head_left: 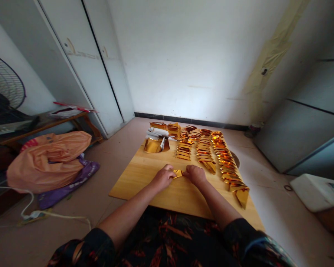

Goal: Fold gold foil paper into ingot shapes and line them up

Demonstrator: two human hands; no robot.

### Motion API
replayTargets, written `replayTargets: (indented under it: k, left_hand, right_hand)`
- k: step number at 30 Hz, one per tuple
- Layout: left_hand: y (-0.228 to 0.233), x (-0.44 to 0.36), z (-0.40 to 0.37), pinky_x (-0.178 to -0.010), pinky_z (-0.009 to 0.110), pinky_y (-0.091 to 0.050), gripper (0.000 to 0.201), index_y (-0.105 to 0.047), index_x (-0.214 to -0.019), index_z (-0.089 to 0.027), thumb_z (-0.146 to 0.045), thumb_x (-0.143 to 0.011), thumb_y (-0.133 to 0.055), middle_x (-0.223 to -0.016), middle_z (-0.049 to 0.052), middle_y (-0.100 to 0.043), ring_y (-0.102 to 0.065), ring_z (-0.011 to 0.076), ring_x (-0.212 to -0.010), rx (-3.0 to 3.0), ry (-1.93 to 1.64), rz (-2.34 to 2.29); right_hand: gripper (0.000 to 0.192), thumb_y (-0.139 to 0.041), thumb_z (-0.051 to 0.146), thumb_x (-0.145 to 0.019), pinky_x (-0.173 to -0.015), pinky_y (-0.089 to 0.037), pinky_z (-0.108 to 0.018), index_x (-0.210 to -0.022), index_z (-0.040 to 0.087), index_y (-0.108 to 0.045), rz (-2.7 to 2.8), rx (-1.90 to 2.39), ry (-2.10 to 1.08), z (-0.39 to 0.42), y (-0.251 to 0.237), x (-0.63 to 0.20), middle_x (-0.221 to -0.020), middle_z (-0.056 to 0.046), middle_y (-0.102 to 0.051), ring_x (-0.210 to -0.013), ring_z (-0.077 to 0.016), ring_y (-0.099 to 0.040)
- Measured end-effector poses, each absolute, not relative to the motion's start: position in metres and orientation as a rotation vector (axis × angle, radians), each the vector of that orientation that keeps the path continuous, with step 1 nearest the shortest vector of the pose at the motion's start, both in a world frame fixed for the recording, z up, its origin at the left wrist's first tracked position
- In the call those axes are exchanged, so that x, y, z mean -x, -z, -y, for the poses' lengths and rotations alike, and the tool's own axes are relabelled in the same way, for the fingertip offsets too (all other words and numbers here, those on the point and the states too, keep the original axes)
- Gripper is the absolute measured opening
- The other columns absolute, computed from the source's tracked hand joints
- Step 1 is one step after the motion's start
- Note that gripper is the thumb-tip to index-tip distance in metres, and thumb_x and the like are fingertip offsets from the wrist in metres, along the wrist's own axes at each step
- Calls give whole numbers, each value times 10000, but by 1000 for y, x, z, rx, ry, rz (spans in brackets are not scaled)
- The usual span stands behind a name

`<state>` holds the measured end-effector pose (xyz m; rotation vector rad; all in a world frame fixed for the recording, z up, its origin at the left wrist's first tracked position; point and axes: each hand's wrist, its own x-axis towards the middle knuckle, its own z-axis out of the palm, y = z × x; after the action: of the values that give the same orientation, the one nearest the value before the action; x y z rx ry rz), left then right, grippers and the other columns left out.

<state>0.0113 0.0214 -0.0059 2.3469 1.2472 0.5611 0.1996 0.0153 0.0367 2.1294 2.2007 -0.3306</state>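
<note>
Left grip [164, 177] and right grip [195, 174] both pinching, fingertips closed on one gold piece [177, 173] between them, just over the middle of the worktop [136, 178]! Any uneven tug could crease or tear that thin foil; a wide swing of the right forearm [222, 204] could scatter the nearest row [228, 168]. Count them: two hands, one piece held, three long rows, their folds overlapping too tightly to number, and one curled sheet [153, 145] far left.
</note>
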Motion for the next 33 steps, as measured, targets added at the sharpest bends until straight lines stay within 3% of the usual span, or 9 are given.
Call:
replayTargets:
  k: [4, 8, 17, 23, 27, 33]
  left_hand:
    - [1, -8, -12, -951, 329, -447, 252, -742, -892, -241, -102, -800, -554, -1168, 58, -587, -546, 204, -1076, -2518, -592, -1199]
    - [-5, -3, -6, -974, 405, -395, 245, -712, -987, -285, -172, -866, -532, -1127, 48, -646, -517, 222, -1106, -2679, -598, -1113]
    - [2, 19, -11, -1093, 499, -242, 430, -594, -1204, -368, -138, -850, -512, -1294, -8, -594, -390, 224, -1323, -2732, -472, -1014]
    - [-4, 23, -20, -1096, 511, -221, 422, -617, -1160, -410, -161, -830, -531, -1302, -44, -586, -379, 232, -1330, -2618, -351, -1005]
    - [-7, 18, -18, -1090, 498, -225, 376, -656, -1092, -409, -181, -801, -588, -1257, -40, -621, -446, 228, -1267, -2587, -420, -1058]
    - [-7, 13, -14, -1075, 531, -197, 272, -679, -1025, -369, -208, -831, -577, -1207, -18, -652, -470, 239, -1221, -2657, -491, -1074]
  right_hand:
    - [271, -506, 426, -874, -726, -417, -284, -933, 209, -657, -2206, -2138, 342, -15, -37, -200, -1008, -82, -688, -924, -208, -637]
    - [270, -526, 437, -862, -705, -413, -275, -929, 212, -659, -2201, -2146, 351, -15, -36, -202, -1008, -77, -688, -913, -206, -636]
    - [282, -551, 474, -853, -664, -384, -258, -901, 216, -653, -2206, -2147, 351, -17, -34, -203, -972, -62, -686, -884, -193, -632]
    - [222, -565, 425, -844, -635, -356, -235, -875, 214, -623, -2302, -2174, 318, -15, -26, -209, -928, -25, -665, -825, -162, -615]
    - [153, -527, 312, -869, -647, -359, -216, -952, 214, -610, -2466, -2126, 230, -9, -24, -205, -972, -27, -637, -839, -140, -602]
    - [232, -436, 190, -887, -675, -381, -202, -894, 219, -666, -2480, -2009, 351, -8, -25, -191, -979, -36, -649, -822, -127, -618]
